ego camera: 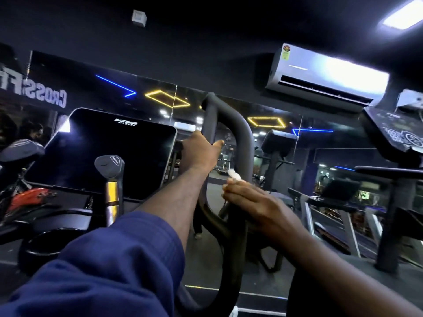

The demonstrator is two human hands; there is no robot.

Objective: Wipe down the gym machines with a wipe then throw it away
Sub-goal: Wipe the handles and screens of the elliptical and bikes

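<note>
Though dark, a "VIVA" console [103, 154].

Two readable marks, one of them reversed.
A white "VIVA" logo stands at 12 o'clock on the glossy black console screen [109, 152]; the small line under it is too blurred to read. At 9 o'clock, large pale letters "CROSSF", mirror-reversed and cut by the frame edge, stand on the dark mirrored wall [34, 94]. At 1 o'clock, the round sticker [286, 51] on the white air conditioner [327, 76] is illegible.
</note>
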